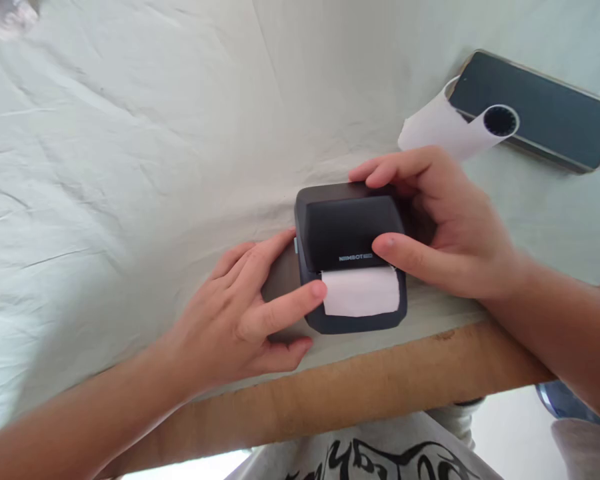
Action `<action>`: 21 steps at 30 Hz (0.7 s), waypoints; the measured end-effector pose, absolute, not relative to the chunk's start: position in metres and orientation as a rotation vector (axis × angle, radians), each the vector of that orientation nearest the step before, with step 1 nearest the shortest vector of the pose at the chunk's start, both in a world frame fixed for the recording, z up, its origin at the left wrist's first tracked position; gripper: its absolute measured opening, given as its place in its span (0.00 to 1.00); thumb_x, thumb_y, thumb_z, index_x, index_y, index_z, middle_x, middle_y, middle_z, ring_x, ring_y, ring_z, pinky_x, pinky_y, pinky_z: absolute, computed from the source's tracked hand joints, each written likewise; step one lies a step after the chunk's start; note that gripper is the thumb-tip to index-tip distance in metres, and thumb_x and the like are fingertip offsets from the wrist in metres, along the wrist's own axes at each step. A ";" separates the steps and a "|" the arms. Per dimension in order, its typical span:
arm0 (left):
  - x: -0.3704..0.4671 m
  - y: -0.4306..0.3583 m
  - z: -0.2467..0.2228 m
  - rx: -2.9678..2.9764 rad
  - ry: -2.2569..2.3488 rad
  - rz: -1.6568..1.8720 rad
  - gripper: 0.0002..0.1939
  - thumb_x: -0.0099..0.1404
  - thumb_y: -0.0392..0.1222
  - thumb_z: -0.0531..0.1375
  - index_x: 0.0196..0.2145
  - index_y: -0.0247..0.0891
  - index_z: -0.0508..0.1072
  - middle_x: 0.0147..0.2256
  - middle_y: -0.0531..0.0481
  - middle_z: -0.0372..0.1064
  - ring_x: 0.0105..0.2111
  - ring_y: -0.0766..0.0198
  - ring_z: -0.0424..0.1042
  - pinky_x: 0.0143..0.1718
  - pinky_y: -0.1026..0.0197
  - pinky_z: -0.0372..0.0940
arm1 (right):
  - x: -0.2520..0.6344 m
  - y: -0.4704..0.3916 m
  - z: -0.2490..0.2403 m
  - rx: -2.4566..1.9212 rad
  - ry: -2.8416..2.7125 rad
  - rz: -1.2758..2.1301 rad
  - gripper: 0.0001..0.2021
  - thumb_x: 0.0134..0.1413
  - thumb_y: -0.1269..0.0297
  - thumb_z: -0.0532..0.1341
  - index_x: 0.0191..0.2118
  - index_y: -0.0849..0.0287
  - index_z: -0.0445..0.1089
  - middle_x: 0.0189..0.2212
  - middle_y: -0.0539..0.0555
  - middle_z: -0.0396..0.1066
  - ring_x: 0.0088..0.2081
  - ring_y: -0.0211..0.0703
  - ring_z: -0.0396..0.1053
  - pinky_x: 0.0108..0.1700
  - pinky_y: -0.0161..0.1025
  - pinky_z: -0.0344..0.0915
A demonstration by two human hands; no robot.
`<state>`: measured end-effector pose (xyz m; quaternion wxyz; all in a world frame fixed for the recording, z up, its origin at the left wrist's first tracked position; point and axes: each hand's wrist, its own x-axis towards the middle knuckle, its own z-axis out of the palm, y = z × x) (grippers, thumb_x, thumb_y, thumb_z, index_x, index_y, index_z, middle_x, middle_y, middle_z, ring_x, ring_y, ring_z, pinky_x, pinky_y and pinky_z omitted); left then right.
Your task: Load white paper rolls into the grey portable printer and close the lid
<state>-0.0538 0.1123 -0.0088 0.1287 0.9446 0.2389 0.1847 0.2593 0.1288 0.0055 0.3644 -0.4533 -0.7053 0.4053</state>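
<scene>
A small black label printer [350, 227], marked NIIMBOT, lies on the cloth-covered table in front of me. White label paper [364, 297] comes out of its slot and rests over the front part. My right hand [445, 223] grips the printer's right side, with its thumb on the lid and fingers at the back edge. On the other side, my left hand [240, 310] is open with fingers spread. One of its fingers touches the left edge of the paper, while others reach the printer's left side.
A partly unrolled white paper roll [440, 127] with a dark core sits beyond my right hand. Against it lies a dark-screened phone [540, 110]. A wooden table edge [330, 393] runs along my side. Something shiny and blurred [10, 17] is at the far left corner.
</scene>
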 end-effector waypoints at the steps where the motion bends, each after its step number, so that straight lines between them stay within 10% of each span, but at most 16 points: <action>1: -0.053 0.113 -0.010 2.771 0.692 0.557 0.35 0.78 0.54 0.62 0.76 0.50 0.57 0.75 0.26 0.63 0.69 0.36 0.75 0.61 0.31 0.78 | 0.259 0.130 0.006 -1.154 -1.791 1.084 0.21 0.66 0.47 0.71 0.56 0.50 0.69 0.58 0.55 0.78 0.59 0.48 0.78 0.59 0.48 0.80; 12: -0.048 0.114 -0.008 2.826 0.713 0.581 0.34 0.76 0.53 0.61 0.73 0.36 0.64 0.70 0.20 0.68 0.65 0.32 0.78 0.60 0.35 0.77 | 0.261 0.138 0.008 -1.112 -1.804 1.276 0.27 0.62 0.49 0.74 0.59 0.48 0.62 0.56 0.53 0.78 0.58 0.47 0.79 0.52 0.44 0.83; 21: -0.048 0.115 -0.006 2.849 0.721 0.550 0.33 0.77 0.50 0.60 0.73 0.36 0.62 0.69 0.20 0.68 0.63 0.32 0.79 0.60 0.34 0.78 | 0.257 0.129 0.002 -1.098 -2.077 0.797 0.13 0.73 0.55 0.60 0.57 0.49 0.63 0.57 0.55 0.75 0.59 0.49 0.75 0.61 0.53 0.77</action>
